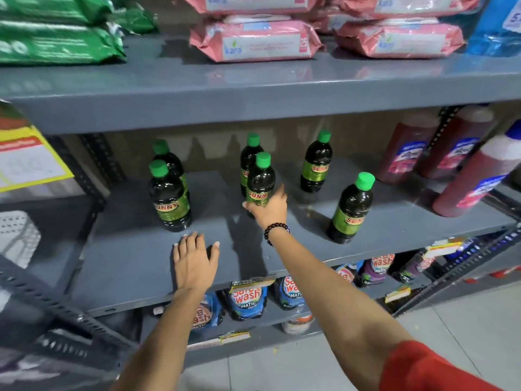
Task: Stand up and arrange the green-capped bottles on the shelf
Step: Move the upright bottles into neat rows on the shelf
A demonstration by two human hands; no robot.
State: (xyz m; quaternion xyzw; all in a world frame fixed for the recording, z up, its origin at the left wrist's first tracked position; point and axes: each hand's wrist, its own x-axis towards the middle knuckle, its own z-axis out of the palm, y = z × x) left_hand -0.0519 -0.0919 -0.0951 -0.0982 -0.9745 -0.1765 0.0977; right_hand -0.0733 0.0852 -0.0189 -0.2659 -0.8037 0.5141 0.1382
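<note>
Several dark bottles with green caps and green labels stand upright on the grey middle shelf (135,258). My right hand (269,208) is wrapped around the lower part of the middle front bottle (260,180); another bottle (248,162) stands right behind it. At the left, two bottles stand one behind the other, the front one (169,197) nearest. Further right stand a back bottle (316,165) and a front bottle (351,210). My left hand (194,261) lies flat on the shelf near its front edge, fingers spread, holding nothing.
Red bottles (406,148) with blue labels lean at the right end of the same shelf. Pink wipe packs (253,40) and green packs (56,43) lie on the shelf above. Detergent pouches (246,299) fill the shelf below. A yellow sign (28,159) hangs at left.
</note>
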